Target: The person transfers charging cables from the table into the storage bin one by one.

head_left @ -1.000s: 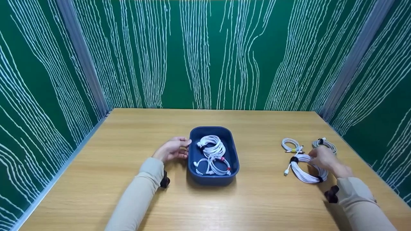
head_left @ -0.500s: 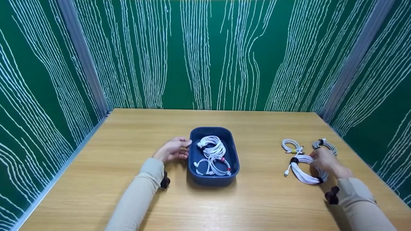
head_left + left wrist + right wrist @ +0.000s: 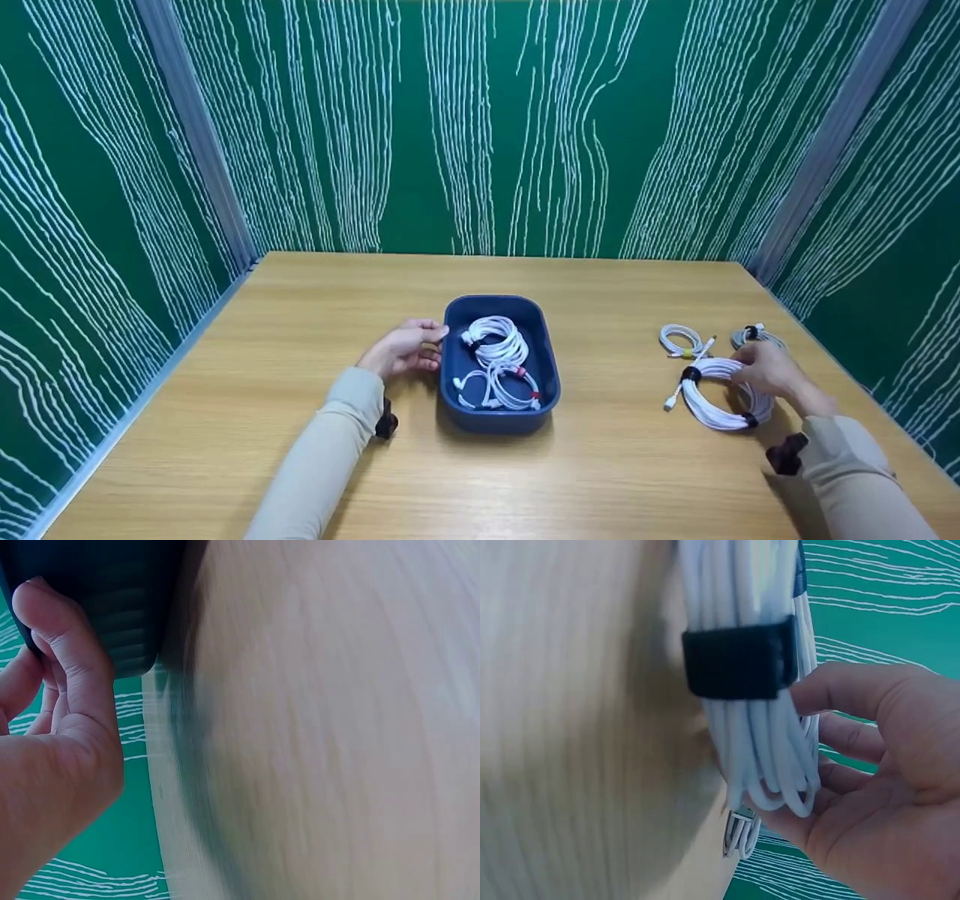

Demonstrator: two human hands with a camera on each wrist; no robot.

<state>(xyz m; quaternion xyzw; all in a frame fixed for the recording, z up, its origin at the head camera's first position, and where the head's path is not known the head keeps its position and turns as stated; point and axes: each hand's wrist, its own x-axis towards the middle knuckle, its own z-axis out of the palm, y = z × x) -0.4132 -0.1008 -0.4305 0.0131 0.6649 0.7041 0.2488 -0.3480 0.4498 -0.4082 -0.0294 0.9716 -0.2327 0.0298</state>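
On the table [image 3: 600, 480], the right hand [image 3: 769, 373] edged the large coil [image 3: 705, 411] rightward.

sleeves [image 3: 319, 454]: long, beige, folded cuffs | wrist units [image 3: 787, 454]: black | hands [image 3: 405, 349]: bare

Bin [image 3: 499, 424] is just right of the left hand [image 3: 403, 350], cables [image 3: 511, 349] inside. Near coil [image 3: 706, 409] is at the right hand [image 3: 774, 373], second coil [image 3: 667, 346] behind-left, third coil [image 3: 765, 337] straight behind, I think.

Before me, green walls [image 3: 409, 135] streaked with wavering white lines [image 3: 457, 112] close in three sides of a wooden tabletop [image 3: 615, 337], grey posts [image 3: 196, 127] stand at both far corners, and light [image 3: 514, 484] shines softly off the near wood.
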